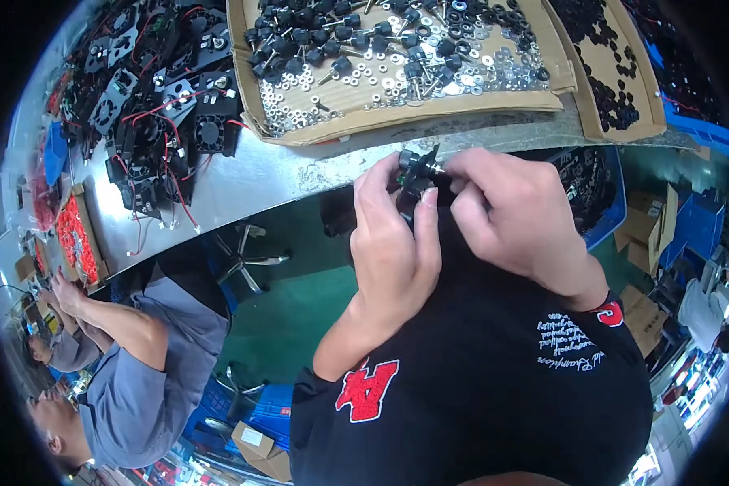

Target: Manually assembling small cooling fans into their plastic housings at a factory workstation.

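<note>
My left hand is closed around a small black plastic part, held up in front of my chest near the table's edge. A round black knob shows at its upper left, and a bit of shiny metal sticks out on its right side. Beside that metal, my right hand is closed, thumb and fingertips pinched together. Whatever sits between those fingertips is too small or hidden to name. Just beyond my hands lies a shallow cardboard tray with black knobs on threaded stems, nuts and washers.
A second cardboard tray at the far right holds small black rings. Black fan units with red wires are heaped on the metal table at left, near a tray of red pieces. A co-worker in grey sits left.
</note>
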Tool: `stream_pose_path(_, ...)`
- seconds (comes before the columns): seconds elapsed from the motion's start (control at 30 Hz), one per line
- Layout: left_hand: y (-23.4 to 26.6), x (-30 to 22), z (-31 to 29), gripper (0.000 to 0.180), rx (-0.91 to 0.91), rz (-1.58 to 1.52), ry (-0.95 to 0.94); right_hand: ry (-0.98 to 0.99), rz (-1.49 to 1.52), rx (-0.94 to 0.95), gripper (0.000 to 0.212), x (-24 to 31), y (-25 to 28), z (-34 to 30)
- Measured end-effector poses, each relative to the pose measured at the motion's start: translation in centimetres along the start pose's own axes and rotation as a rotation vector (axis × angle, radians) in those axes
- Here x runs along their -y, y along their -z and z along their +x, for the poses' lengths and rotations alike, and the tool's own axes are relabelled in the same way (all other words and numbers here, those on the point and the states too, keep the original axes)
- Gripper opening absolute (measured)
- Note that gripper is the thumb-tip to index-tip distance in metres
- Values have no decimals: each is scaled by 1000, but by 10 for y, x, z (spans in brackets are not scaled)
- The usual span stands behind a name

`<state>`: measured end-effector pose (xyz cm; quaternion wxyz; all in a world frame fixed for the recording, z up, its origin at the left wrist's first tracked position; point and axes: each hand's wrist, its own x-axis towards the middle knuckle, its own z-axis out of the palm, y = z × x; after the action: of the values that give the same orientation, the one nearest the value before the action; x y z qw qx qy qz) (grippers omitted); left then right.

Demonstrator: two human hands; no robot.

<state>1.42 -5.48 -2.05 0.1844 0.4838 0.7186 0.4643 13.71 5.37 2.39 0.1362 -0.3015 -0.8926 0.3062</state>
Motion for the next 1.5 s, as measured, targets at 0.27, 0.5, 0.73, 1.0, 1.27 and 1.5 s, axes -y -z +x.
stream_pose_path(0.27,27,-3,9,39,333,-1256,778,-37,442,-218,36,-6,-3,-2)
stream_pose_path(0.5,26,9,-9,45,390,-1727,846,61,733,42,29,-11,-7,-10)
stream_pose_path(0.73,23,8,-23,42,389,-1755,756,94,715,3,25,-3,-11,-21)
stream_pose_path(1.0,30,9,-26,44,-21,-1122,574,-2,625,-92,30,7,-11,-24)
stream_pose_path(1.27,156,43,75,53,-304,-127,362,42,445,-229,19,-22,12,-37)
stream_pose_path(1.5,240,125,195,60,-378,-270,313,-61,-68,-701,11,-91,79,-21)
